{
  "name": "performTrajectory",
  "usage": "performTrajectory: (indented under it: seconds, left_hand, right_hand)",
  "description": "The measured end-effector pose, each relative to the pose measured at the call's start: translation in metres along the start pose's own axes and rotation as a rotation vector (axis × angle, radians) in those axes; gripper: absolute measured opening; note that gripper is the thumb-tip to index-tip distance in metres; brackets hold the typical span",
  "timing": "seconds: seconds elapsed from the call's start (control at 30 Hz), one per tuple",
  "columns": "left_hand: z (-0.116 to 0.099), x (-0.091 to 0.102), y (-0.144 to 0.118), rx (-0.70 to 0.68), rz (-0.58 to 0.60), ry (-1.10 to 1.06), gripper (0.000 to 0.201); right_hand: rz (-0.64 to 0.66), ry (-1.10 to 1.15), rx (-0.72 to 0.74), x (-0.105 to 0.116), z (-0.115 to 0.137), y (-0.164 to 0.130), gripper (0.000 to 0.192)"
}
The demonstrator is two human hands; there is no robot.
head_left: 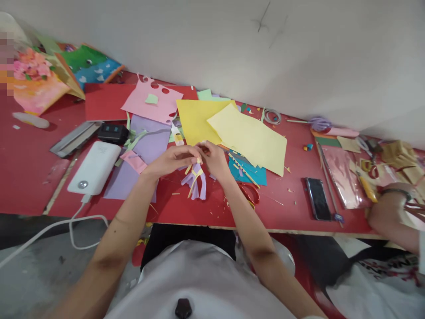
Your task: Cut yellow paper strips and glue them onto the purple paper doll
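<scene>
My left hand (172, 159) and my right hand (215, 159) meet above the red table (26, 177), both pinching the top of a small paper piece (196, 180) made of lilac strips with thin yellow strips hanging down. Just behind the hands lie a yellow sheet (194, 119) and a paler yellow sheet (252, 137). Red-handled scissors (250, 192) rest on the table right of my right wrist, next to a teal sheet (254, 175).
A white power bank (94, 168) with a cable lies at left, beside lilac paper (151, 144), a pink sheet (151, 104) and a glue bottle (177, 135). A black phone (318, 198) lies at right. Another person's arm (392, 217) works at the far right among craft scraps.
</scene>
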State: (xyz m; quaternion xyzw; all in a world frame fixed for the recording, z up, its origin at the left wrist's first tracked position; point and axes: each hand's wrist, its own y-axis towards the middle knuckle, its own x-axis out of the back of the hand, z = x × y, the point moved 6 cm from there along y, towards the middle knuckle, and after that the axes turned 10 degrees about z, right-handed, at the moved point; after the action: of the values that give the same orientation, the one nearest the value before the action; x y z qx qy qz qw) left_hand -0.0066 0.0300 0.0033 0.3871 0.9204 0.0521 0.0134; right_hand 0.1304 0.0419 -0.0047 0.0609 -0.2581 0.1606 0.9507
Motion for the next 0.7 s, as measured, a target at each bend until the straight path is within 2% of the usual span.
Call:
performTrajectory:
  seconds: [0.13, 0.23, 0.37, 0.47, 0.53, 0.63, 0.7]
  left_hand:
    - [-0.008, -0.004, -0.001, -0.129, 0.092, -0.130, 0.019]
    - [-0.008, -0.002, -0.002, -0.234, 0.118, -0.233, 0.014]
    - [0.000, 0.001, -0.004, -0.320, 0.142, -0.335, 0.017]
    - [0.006, 0.001, -0.005, -0.317, 0.135, -0.377, 0.021]
    - [0.007, 0.000, -0.006, -0.313, 0.135, -0.402, 0.021]
    - [0.003, -0.002, -0.005, -0.314, 0.135, -0.423, 0.020]
    - [0.000, -0.004, -0.004, -0.312, 0.130, -0.420, 0.016]
  right_hand:
    - [0.083, -0.279, -0.132, -0.019, 0.005, 0.038, 0.030]
    - [0.176, -0.500, -0.200, -0.039, 0.008, 0.059, 0.037]
    - [0.213, -0.642, -0.276, -0.050, 0.011, 0.067, 0.031]
    - [0.142, -0.558, -0.302, -0.040, 0.011, 0.063, 0.025]
    - [0.043, -0.425, -0.275, -0.025, 0.008, 0.054, 0.025]
    - [-0.106, -0.063, -0.094, 0.002, 0.006, 0.029, 0.025]
    - [-0.142, 0.171, -0.035, 0.016, 0.001, 0.006, 0.028]
